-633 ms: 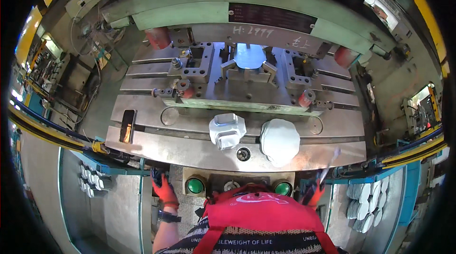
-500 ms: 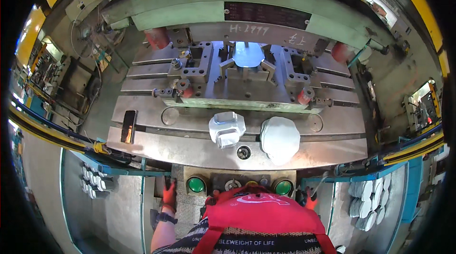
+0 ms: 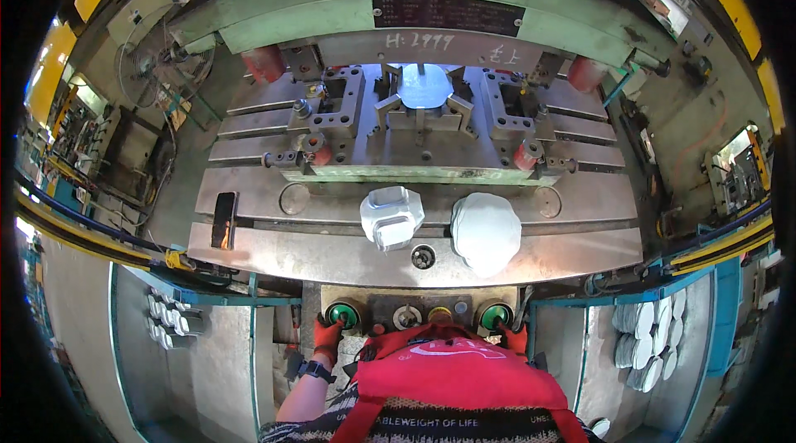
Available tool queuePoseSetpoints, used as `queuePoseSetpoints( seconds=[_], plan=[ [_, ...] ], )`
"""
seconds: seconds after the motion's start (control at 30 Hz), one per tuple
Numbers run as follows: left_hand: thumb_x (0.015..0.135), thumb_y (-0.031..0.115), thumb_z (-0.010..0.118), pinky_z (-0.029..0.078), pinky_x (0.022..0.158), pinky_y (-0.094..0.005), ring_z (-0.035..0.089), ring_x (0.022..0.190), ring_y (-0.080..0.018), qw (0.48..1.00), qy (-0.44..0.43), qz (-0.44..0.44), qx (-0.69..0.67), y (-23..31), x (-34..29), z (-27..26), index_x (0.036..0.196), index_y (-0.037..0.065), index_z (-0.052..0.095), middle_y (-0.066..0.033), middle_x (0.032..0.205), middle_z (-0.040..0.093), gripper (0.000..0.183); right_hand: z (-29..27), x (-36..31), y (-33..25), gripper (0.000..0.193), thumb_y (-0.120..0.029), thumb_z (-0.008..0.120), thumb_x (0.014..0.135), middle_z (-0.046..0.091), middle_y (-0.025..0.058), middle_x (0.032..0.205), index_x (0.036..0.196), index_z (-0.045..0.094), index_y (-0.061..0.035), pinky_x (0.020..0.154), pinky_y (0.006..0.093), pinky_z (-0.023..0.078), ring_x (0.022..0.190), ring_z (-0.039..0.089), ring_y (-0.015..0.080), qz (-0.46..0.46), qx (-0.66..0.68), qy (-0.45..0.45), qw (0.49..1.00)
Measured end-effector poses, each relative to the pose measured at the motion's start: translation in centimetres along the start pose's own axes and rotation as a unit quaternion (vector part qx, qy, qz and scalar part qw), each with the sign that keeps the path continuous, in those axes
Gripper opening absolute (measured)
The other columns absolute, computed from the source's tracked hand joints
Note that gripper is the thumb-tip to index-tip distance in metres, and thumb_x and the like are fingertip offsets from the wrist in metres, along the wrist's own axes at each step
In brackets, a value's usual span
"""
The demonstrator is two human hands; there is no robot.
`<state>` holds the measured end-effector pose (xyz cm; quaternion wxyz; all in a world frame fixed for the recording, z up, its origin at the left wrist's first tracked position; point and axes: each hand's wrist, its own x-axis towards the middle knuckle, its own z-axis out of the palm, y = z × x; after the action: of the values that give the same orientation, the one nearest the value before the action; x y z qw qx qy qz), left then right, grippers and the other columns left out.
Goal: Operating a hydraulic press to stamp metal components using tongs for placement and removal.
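My left hand [image 3: 328,338], in a red-orange glove, reaches onto the left green push button [image 3: 345,315] of the control panel, its fingers stretched over the button. On the other side, my right hand [image 3: 515,339], gloved alike, has its fingers on the right green push button [image 3: 496,316]; my red apron partly hides this hand. Neither hand holds anything. Beyond the panel, a formed metal part [image 3: 392,217] and a stack of flat metal blanks [image 3: 487,233] lie on the press bed [image 3: 265,256]. One blank [image 3: 426,87] rests in the die [image 3: 423,140] under the raised ram.
The green press ram [image 3: 315,16] spans the far side above the die. A phone [image 3: 224,220] lies at the bed's left. Formed parts [image 3: 173,320] sit in the left bin, stacked blanks [image 3: 647,343] in the right one. A fan [image 3: 162,70] stands far left.
Both hands have moved inward and forward from beside the panel onto the two green buttons. The view has shifted slightly; the metal pieces on the bed stay put.
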<state>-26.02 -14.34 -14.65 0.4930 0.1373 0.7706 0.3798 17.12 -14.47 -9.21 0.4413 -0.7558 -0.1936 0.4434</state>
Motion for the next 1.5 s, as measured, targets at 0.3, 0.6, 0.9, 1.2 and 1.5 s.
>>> queuePoseSetpoints(
  seconds=[0.3,0.6,0.9,1.2,1.5],
  plan=[
    [0.071,0.005,0.070,0.043,0.046,-0.0279,0.054,0.059,-0.0141,0.999,0.015,0.022,-0.020,-0.2,0.3,0.3,0.113,0.008,0.046,-0.0048,0.082,0.058,0.048,-0.6,1.5,1.3,0.053,-0.012,0.079,0.068,0.062,0.0047,0.086,0.113,0.050,-0.0054,0.053,0.0302,0.048,0.059,0.056,0.0129,-0.015,-0.056,-0.020,0.998],
    [0.072,0.007,0.072,0.044,0.048,-0.0275,0.055,0.064,-0.0140,0.999,-0.003,0.032,-0.012,-1.5,1.4,-0.3,0.114,0.006,0.045,-0.0051,0.089,0.059,0.050,-0.5,1.1,1.6,0.043,-0.013,0.079,0.067,0.063,0.0035,0.082,0.103,0.056,-0.0048,0.051,0.0278,0.045,0.060,0.056,0.0117,-0.067,0.011,-0.018,0.998],
    [0.072,0.042,0.071,0.050,0.076,-0.0342,0.063,0.092,-0.0268,0.940,-0.044,0.065,0.331,0.3,2.4,-2.4,0.117,0.005,0.053,-0.0169,0.105,0.063,0.061,-1.2,1.0,0.9,0.035,-0.003,0.074,0.071,0.064,0.0067,0.090,0.102,0.057,-0.0024,0.060,0.0317,0.052,0.071,0.063,0.0169,-0.001,-0.009,-0.047,0.999],
    [0.079,0.029,0.064,0.048,0.070,-0.0426,0.061,0.079,-0.0333,0.758,0.058,0.514,0.397,30.0,-4.0,2.1,0.102,0.009,0.061,-0.0132,0.087,0.064,0.031,-2.3,3.9,3.7,0.036,-0.010,0.075,0.072,0.064,0.0058,0.082,0.103,0.057,-0.0049,0.054,0.0288,0.048,0.064,0.061,0.0146,0.014,-0.015,-0.109,0.994],
    [0.074,0.025,0.065,0.036,0.097,-0.0433,0.055,0.102,-0.0335,0.511,0.107,0.771,0.366,44.9,-0.2,22.7,0.116,0.014,0.056,-0.0121,0.107,0.060,0.044,-3.7,7.2,11.2,0.037,-0.012,0.075,0.072,0.064,0.0067,0.074,0.103,0.056,-0.0067,0.043,0.0257,0.044,0.054,0.058,0.0133,0.101,-0.014,-0.120,0.987]
  ],
)
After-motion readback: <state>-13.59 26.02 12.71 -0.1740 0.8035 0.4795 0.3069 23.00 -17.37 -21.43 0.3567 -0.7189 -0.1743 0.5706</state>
